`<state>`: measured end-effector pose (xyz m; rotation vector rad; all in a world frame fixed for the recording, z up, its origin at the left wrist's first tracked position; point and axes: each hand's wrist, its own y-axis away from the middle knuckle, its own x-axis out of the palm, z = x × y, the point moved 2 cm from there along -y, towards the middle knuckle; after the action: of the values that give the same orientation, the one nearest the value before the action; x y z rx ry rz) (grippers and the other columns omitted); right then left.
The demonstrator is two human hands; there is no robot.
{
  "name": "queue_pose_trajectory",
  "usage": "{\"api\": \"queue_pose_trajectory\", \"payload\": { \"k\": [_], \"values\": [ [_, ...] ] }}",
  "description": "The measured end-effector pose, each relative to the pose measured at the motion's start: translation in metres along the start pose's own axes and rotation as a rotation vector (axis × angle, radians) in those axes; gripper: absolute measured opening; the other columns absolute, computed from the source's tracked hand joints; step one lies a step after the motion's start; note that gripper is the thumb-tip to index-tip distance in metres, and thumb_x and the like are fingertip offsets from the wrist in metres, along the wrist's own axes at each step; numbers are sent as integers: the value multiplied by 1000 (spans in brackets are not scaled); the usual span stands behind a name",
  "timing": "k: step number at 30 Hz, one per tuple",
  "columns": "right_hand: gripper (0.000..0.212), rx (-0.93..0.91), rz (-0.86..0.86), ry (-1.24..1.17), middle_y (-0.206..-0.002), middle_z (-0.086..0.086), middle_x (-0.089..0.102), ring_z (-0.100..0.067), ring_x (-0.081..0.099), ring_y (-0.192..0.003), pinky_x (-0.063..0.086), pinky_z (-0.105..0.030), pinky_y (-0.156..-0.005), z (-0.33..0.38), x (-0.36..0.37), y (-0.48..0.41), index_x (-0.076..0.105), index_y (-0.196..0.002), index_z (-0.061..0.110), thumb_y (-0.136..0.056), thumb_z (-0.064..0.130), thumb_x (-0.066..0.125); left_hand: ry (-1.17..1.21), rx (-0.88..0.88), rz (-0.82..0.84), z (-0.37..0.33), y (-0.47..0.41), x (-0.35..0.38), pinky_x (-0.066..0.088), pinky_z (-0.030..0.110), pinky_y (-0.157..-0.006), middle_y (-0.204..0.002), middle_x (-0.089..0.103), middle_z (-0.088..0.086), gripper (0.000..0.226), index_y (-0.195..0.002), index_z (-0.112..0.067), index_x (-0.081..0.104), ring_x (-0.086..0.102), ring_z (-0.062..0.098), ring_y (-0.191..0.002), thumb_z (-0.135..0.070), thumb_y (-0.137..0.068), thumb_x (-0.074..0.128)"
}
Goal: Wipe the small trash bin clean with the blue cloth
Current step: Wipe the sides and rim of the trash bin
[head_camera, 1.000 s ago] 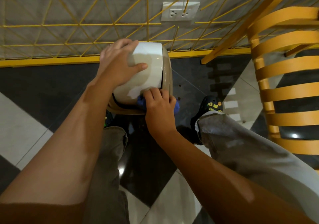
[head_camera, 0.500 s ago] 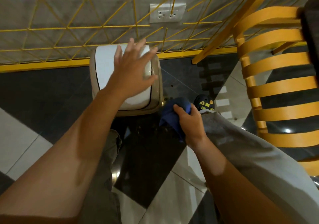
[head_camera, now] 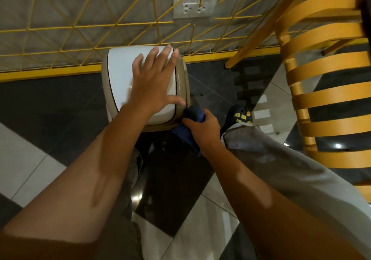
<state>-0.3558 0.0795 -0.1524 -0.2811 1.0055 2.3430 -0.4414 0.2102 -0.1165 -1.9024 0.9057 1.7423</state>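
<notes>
The small trash bin (head_camera: pixel 120 79) stands on the dark floor against the yellow-grid wall; it has a white lid and a beige rim. My left hand (head_camera: pixel 154 83) lies flat on the lid with fingers spread. My right hand (head_camera: pixel 202 128) grips the bunched blue cloth (head_camera: pixel 193 115) and holds it against the bin's near right corner, at the beige rim. Part of the cloth hangs below my right hand. The bin's body below the rim is hidden from this high angle.
A yellow slatted chair (head_camera: pixel 329 91) stands close on the right. A wall socket (head_camera: pixel 195 6) sits behind the yellow wire grid (head_camera: pixel 80 25) above the bin. My legs in grey trousers and a dark shoe (head_camera: pixel 240 115) flank the bin.
My left hand came down from hovering over the lid to lying flat on it. My right hand brought the cloth back against the bin's right corner after pulling away from its front.
</notes>
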Motion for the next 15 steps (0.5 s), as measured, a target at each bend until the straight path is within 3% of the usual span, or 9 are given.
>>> {"api": "queue_pose_trajectory", "payload": {
  "k": [7, 15],
  "values": [
    [14, -50, 20, 78, -90, -7, 59, -17, 53, -83, 38, -25, -70, -9, 3, 5, 56, -89, 10, -81, 15, 66, 3, -1, 7, -2, 0, 2, 5, 47, -113, -157, 10, 5, 110, -149, -18, 8, 8, 29, -144, -66, -67, 63],
    [35, -22, -59, 177, -93, -12, 51, -18, 48, -83, 36, -25, -64, 2, -2, -17, 35, -65, 23, -79, 17, 67, 25, -12, 25, 0, -1, 2, 2, 48, -114, -157, 7, 4, 110, -149, -20, 6, 3, 28, -144, -64, -67, 64]
  ]
}}
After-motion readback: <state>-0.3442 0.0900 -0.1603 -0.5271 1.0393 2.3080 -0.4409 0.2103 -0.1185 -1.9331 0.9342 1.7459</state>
